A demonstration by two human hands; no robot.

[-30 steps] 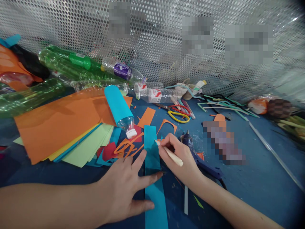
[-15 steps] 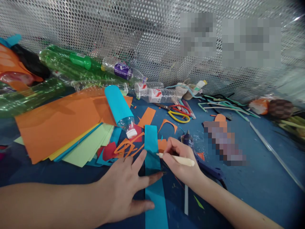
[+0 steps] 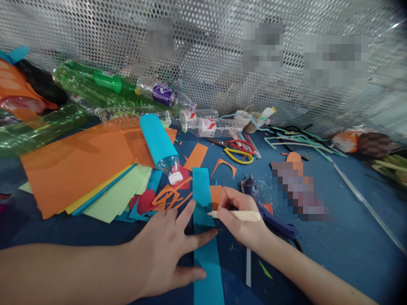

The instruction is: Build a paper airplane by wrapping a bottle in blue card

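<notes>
A long blue paper strip (image 3: 208,271) lies lengthwise on the dark blue table in front of me. Spread across it from the left, my left hand (image 3: 168,248) presses on the strip with its fingers apart. My right hand (image 3: 240,218) grips a cream-coloured marker pen (image 3: 246,216), its tip touching or very close to the strip's right edge. Just beyond my left hand, a clear bottle wrapped in blue paper (image 3: 159,140) lies with its white cap toward me. Orange paper scraps (image 3: 167,197) and a red piece (image 3: 146,202) sit beside the strip.
Orange sheets (image 3: 85,156) cover yellow, blue and pale green paper at left. Several green and clear bottles (image 3: 111,82) lie along a perforated metal screen (image 3: 203,51). Scissors (image 3: 238,152) rest beyond my right hand. A dark blue glue gun (image 3: 276,222) lies to its right.
My right hand has drawn the pen a little toward me along the strip's right edge. My left hand stays in place on the strip.
</notes>
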